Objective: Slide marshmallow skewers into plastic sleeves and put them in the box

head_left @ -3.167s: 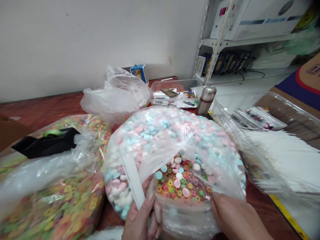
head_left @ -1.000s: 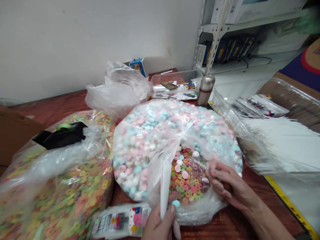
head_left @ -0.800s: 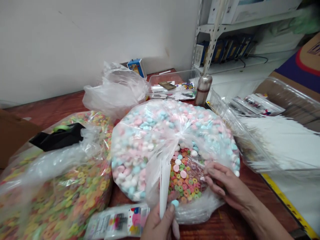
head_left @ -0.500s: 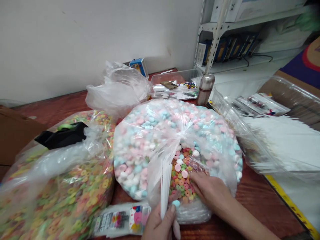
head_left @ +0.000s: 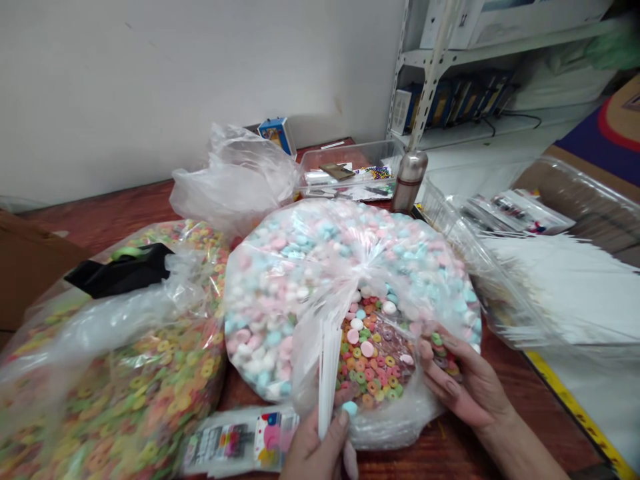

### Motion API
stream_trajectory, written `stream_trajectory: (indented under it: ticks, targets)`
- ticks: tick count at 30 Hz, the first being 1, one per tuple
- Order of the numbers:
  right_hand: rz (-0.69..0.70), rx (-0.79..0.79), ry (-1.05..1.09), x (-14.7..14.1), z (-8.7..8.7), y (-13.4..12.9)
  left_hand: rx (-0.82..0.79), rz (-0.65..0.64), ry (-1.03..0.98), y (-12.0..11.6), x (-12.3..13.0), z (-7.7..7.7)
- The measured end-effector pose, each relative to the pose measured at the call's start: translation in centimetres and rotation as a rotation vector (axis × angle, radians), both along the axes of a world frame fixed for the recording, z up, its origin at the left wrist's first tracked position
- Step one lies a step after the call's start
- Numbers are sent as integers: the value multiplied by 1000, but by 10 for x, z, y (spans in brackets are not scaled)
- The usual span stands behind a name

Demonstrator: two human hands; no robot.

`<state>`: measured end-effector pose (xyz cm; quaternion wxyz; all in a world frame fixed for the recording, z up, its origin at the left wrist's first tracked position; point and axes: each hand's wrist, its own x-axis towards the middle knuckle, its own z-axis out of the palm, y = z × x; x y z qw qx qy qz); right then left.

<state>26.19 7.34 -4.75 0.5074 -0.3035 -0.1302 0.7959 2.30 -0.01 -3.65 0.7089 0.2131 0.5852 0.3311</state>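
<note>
My left hand (head_left: 320, 443) is closed around a bundle of thin white sticks (head_left: 329, 363) standing upright near the bag's opening. A light-blue round candy (head_left: 349, 407) is at its thumb tip. My right hand (head_left: 470, 387) is at the right side of the opening, its fingers curled around several green and orange ring candies (head_left: 440, 350). Between the hands, loose coloured ring candies (head_left: 367, 373) with a few round pastel ones lie in the open part of a clear plastic bag (head_left: 387, 433). Behind it, a large clear bag holds pink, white and blue round candies (head_left: 280, 267).
At left, another big bag of ring candies (head_left: 130, 387) has a black tape dispenser (head_left: 123, 270) on it. Printed packets (head_left: 240, 440) lie in front. A steel bottle (head_left: 409, 181), a clear tray (head_left: 350, 157) and a bin with white sticks (head_left: 565, 280) stand behind and right.
My right hand has moved right from over the loose rings to the bag's edge, turning partly upward, with several rings now seen in its fingers. My left hand stays with the sticks.
</note>
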Motion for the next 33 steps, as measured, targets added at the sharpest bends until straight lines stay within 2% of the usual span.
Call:
stream_trajectory:
  ticks: [6, 11, 13, 14, 16, 20, 21, 24, 27, 30, 31, 33]
  targets:
    - [7, -15, -17, -7, 8, 9, -18, 1, 8, 0, 0, 0]
    - [36, -5, 28, -8, 5, 11, 0, -43, 0, 2, -2, 3]
    - [49, 1, -46, -8, 5, 12, -5, -33, -6, 2, -1, 2]
    - [68, 8, -130, -8, 6, 12, -6, -24, -7, 2, -1, 1]
    - [152, 100, -427, -7, 10, 14, -6, -11, -6, 2, -1, -1]
    - [476, 588, -1300, -9, 16, 10, -11, -18, -2, 2, 0, 0]
    - [555, 659, -1484, -11, 14, 7, -10, -17, -3, 2, 0, 1]
    - [630, 628, -1811, -22, 2, -3, -1, -4, 5, 2, 0, 1]
    - [589, 572, -1818, -30, -6, -7, 14, 0, 21, 2, 1, 0]
    - [554, 610, -1718, -22, -3, -3, 12, -13, 4, 1, 0, 0]
    - [534, 596, -1611, -17, -1, -2, 10, -20, 3, 2, 0, 1]
    - [437, 459, -1221, -5, 3, 0, 7, -35, 29, 2, -2, 3]
